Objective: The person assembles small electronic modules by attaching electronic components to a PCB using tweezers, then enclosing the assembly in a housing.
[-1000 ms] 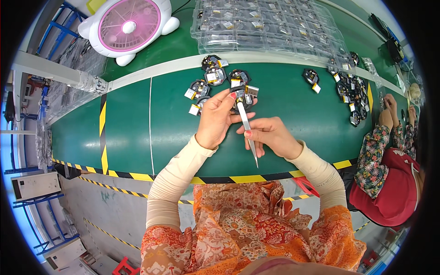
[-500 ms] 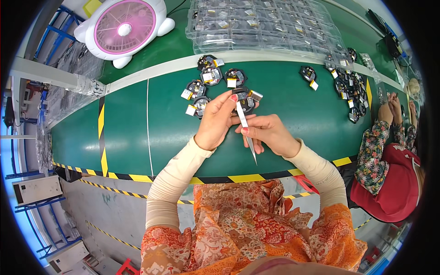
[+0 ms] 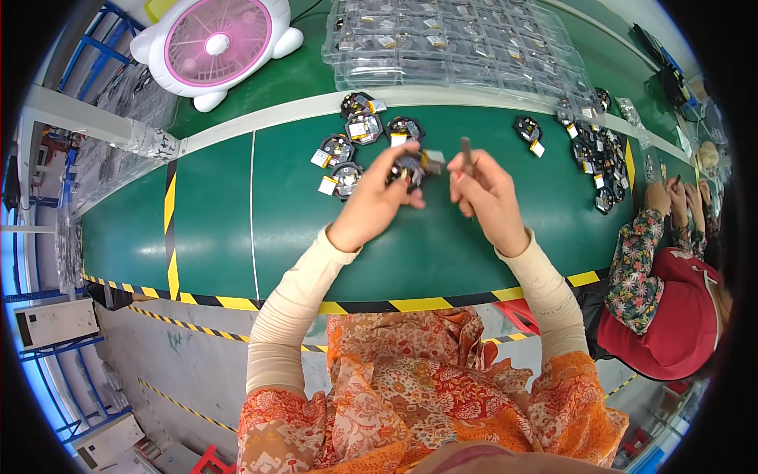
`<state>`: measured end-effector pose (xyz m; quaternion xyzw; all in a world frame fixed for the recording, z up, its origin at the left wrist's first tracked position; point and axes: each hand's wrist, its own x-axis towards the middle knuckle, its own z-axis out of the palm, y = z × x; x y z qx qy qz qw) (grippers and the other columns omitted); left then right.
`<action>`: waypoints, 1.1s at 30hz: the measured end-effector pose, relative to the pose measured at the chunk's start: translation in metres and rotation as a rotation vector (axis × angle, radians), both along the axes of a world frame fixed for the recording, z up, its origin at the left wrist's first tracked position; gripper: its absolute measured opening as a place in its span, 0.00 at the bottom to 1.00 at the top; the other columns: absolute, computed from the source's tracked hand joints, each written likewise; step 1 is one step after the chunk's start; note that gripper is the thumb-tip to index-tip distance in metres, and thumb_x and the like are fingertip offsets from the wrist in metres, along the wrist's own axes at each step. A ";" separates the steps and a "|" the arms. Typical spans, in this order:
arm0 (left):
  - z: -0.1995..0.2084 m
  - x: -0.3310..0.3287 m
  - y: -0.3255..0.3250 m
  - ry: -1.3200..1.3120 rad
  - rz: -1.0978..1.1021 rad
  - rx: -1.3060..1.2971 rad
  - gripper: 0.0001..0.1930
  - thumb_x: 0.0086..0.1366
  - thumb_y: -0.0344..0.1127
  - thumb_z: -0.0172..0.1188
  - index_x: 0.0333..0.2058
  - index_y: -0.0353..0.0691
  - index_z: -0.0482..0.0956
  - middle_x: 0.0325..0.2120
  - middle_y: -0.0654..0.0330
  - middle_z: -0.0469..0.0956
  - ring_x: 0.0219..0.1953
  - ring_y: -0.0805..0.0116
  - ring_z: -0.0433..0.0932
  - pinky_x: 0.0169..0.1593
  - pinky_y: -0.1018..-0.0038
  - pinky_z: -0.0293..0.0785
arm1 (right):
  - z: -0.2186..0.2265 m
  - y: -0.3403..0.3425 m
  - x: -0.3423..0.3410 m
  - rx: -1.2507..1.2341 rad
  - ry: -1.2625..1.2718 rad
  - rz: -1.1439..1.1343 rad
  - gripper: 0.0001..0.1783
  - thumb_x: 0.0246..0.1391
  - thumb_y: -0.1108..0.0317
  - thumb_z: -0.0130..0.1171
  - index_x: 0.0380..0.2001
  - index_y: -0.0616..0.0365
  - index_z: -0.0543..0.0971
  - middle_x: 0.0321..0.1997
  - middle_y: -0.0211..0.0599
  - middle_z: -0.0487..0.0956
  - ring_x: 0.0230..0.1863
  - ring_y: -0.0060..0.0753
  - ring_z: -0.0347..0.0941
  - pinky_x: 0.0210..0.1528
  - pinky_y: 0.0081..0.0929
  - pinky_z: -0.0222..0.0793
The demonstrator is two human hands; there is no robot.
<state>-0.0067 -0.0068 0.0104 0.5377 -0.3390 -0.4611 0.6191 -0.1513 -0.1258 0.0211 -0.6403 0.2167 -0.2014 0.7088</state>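
Observation:
Between the fingers of my left hand (image 3: 367, 205) is a round black circuit module (image 3: 407, 174), somewhat blurred, with a silver battery pack (image 3: 433, 161) sticking out on its right. My right hand (image 3: 493, 197) is closed around metal tweezers (image 3: 466, 152), one end of which points up and away from me. The tweezers are apart from the module. Just beyond and left of my left hand lie several similar modules, among them one with a white battery face (image 3: 364, 129) and another close to my wrist (image 3: 347, 178).
One module (image 3: 527, 128) lies alone at right, near a pile of modules (image 3: 606, 164). Clear plastic trays (image 3: 450, 47) full of parts stand behind a pale rail (image 3: 308, 108). A pink-white fan (image 3: 217, 46) is far left. A co-worker's floral sleeve (image 3: 636, 272) shows at right.
My hands have come apart, the right one moving right and away from me. The tweezers, which pointed toward me across both hands, now point away. The module stays in my left hand.

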 end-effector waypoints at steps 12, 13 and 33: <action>-0.011 -0.019 -0.001 -0.406 0.286 -0.132 0.15 0.54 0.22 0.56 0.40 0.36 0.64 0.26 0.61 0.73 0.22 0.81 0.68 0.24 0.84 0.65 | 0.002 0.003 0.005 0.020 0.044 0.022 0.12 0.53 0.74 0.52 0.41 0.64 0.73 0.20 0.23 0.69 0.16 0.11 0.59 0.16 0.12 0.51; -0.010 -0.018 -0.002 -0.464 0.342 -0.180 0.16 0.54 0.22 0.57 0.40 0.36 0.64 0.26 0.61 0.72 0.21 0.81 0.68 0.24 0.84 0.65 | 0.002 0.005 0.005 0.040 0.041 0.017 0.12 0.53 0.74 0.52 0.42 0.64 0.73 0.20 0.24 0.69 0.15 0.11 0.59 0.16 0.12 0.51; 0.000 -0.020 0.001 -0.740 0.518 -0.093 0.05 0.47 0.26 0.64 0.25 0.38 0.78 0.21 0.62 0.69 0.24 0.72 0.67 0.28 0.78 0.65 | -0.010 0.018 0.004 -0.454 -0.015 -0.068 0.19 0.49 0.78 0.56 0.13 0.64 0.59 0.18 0.29 0.64 0.25 0.15 0.63 0.24 0.18 0.57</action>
